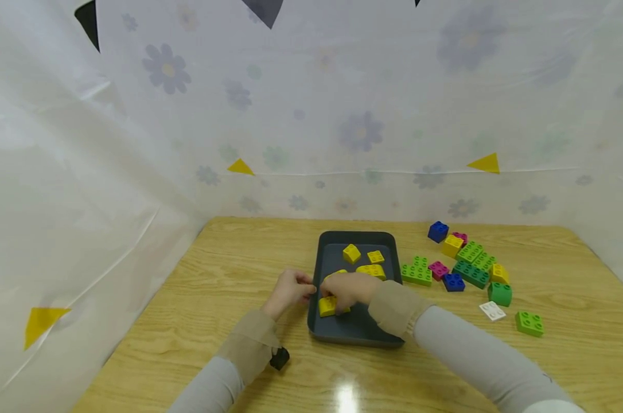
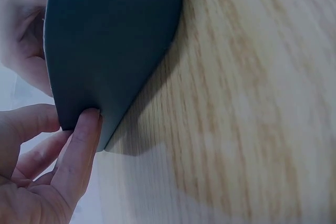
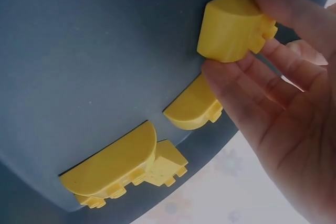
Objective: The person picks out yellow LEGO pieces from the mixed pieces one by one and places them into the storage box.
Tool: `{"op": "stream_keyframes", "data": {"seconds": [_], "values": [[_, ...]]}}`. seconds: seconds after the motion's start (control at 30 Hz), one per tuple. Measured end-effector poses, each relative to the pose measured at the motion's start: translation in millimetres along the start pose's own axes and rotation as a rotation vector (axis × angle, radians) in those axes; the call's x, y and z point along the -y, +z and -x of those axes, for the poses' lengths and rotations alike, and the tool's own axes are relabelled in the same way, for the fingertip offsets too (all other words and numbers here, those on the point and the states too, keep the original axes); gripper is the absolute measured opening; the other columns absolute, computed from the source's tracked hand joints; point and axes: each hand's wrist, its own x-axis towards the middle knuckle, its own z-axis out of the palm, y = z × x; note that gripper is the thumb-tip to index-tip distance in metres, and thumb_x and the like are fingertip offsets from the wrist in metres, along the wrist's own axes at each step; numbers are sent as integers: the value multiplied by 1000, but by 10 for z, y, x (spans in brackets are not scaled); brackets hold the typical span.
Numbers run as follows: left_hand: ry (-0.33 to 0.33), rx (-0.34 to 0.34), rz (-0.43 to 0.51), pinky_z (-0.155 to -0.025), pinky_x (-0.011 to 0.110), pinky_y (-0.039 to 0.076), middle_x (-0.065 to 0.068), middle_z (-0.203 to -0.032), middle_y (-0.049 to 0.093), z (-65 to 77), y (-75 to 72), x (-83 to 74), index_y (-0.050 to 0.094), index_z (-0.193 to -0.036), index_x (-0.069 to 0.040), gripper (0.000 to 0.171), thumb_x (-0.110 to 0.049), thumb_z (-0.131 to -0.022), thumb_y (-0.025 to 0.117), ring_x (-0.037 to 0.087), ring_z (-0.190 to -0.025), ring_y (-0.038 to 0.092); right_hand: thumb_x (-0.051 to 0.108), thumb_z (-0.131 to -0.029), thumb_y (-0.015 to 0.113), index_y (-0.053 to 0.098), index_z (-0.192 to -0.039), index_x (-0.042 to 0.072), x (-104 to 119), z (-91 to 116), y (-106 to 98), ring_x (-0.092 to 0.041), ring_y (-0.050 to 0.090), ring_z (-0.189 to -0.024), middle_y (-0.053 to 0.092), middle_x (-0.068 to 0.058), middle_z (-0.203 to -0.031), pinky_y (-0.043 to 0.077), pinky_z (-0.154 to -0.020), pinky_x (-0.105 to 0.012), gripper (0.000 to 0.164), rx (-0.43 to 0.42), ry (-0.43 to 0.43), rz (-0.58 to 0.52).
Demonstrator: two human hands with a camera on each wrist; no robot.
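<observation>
A dark grey tray (image 1: 355,331) sits on the wooden table with several yellow toy blocks in it. At the tray's left edge, my left hand (image 1: 288,291) pinches the rim between thumb and fingers; the left wrist view shows this grip on the tray wall (image 2: 113,40) up close. Inside the tray, my right hand (image 1: 351,287) holds a yellow block (image 3: 228,27) with thumb and fingertips, its studs facing the palm. Past the fingers lie a rounded yellow block (image 3: 194,103) and a longer rounded one (image 3: 110,163). In the head view, the right hand partly hides the nearer blocks.
Right of the tray lies a loose spread of blocks, among them a light green one (image 1: 417,272), a dark green one (image 1: 470,274), a blue one (image 1: 437,231) and a white one (image 1: 492,311). A patterned white sheet (image 1: 311,115) hangs behind the table.
</observation>
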Motion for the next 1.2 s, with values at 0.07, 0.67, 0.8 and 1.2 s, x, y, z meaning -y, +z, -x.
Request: {"op": "stream_keyframes", "data": {"seconds": [0.07, 0.67, 0.8, 1.2], "values": [[1, -1, 4, -62, 35, 58, 15, -84, 65, -1, 1, 0, 65, -94, 8, 13, 2, -82, 62, 18, -65, 63, 10, -75, 75, 61, -94, 13, 0, 4, 11, -9, 49, -74, 56, 6, -84, 49, -75, -23, 24, -3, 4, 1], [-1, -4, 8, -64, 37, 58, 15, -85, 65, -15, 14, 21, 65, -94, 9, 14, 2, -82, 62, 18, -65, 63, 11, -75, 76, 61, -96, 15, 24, 38, 21, -8, 50, -74, 57, 7, -85, 49, -76, -24, 26, -11, 26, -1], [-1, -3, 10, -64, 36, 58, 15, -85, 65, -18, 14, 24, 65, -94, 9, 14, 3, -82, 61, 18, -64, 63, 12, -75, 75, 63, -102, 14, 23, 80, -19, -10, 53, -79, 60, 4, -92, 50, -78, -26, 29, -20, 5, -7], [-24, -3, -2, -63, 34, 58, 16, -87, 64, -10, 12, 0, 63, -97, 10, 16, 1, -83, 61, 18, -66, 63, 31, -85, 64, 45, -135, 16, -94, 405, -306, -27, 47, -119, 42, -9, -138, 43, -97, -42, 55, -236, -56, 5]]}}
